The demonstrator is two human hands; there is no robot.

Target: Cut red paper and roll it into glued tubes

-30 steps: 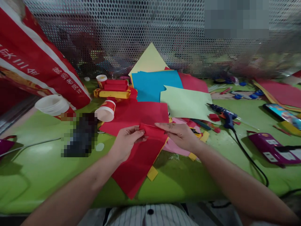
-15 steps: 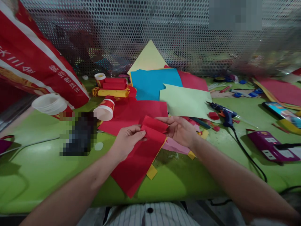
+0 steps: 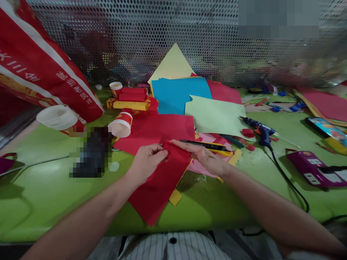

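A strip of red paper (image 3: 159, 187) lies slantwise on the green table in front of me, its far end rolled or folded over. My left hand (image 3: 149, 160) is closed on the paper's left edge, thumb and fingers pinching it near the fold. Over the folded far end, my right hand (image 3: 207, 158) lies with its fingers stretched out and together, touching the paper. Just beyond those fingers is a black and yellow utility knife (image 3: 213, 146). Pink paper scraps (image 3: 200, 168) are under the right hand, and a small yellow piece (image 3: 175, 197) sits by the strip's right edge.
Blue sheets (image 3: 181, 94), a pale green sheet (image 3: 217, 115) and a larger red sheet (image 3: 165, 126) lie beyond my hands. A hot glue gun (image 3: 261, 131) and a purple power strip (image 3: 311, 168) are at right. Paper cups (image 3: 120, 124) and a red bag (image 3: 54, 61) stand left.
My right hand has turned from palm showing beside the roll to fingers laid over it, and the roll looks flatter. The utility knife has come into view. The left hand stays put.
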